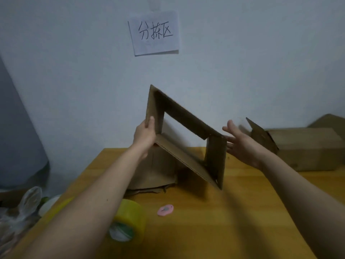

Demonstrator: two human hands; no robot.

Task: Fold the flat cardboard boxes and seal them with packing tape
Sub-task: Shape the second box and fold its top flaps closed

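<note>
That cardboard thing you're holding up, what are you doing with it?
A person is opening a flat cardboard box into shape above a wooden table. The left hand grips one corner, while the right hand is open beside the opposite corner. The ends are still open and nothing is taped yet. A roll of tape and a small pink cutter lie on the table, and another box sits to the right.

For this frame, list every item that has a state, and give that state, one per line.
Box: opened into a tube, flaps unfolded, held above the table, untaped.
Left hand: grips the box's left corner.
Right hand: open, fingers straight, by the box's right side.
Tape roll: on the table, untouched.
Pink cutter: lying on the table.
Flat cardboard: stacked, unfolded.
Second box: lying on its side, one flap open.
</note>
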